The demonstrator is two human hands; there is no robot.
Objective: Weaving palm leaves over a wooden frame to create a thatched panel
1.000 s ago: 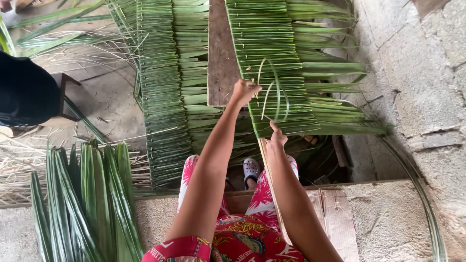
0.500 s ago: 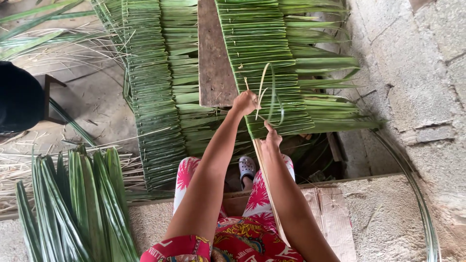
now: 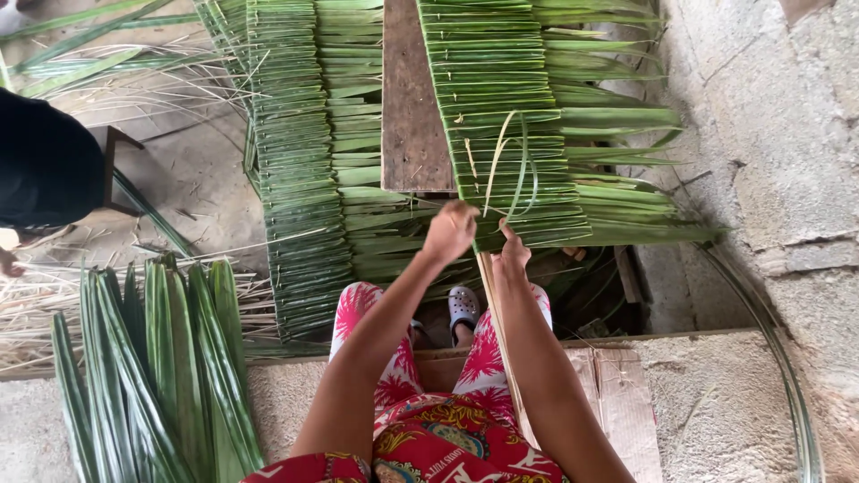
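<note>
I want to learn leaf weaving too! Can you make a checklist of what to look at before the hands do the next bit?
1. Left hand closed near the panel's near edge: ok, fist shut; what it grips, cannot tell.
2. Right hand at the edge of the woven leaf panel: ok, fingers touch it.
3. Thin looped strip free above the panel: ok, arching up.
4. Wooden board under the panel: ok, lying flat beside the weave.
5. Spare green leaves nearby: ok, piled on the person's left.
6. Long stick along the right leg: ok, running toward the panel.

Green palm-leaf thatch panel [image 3: 510, 116], folded leaflets in rows, pale looped strip [image 3: 512, 165] near its lower edge
</note>
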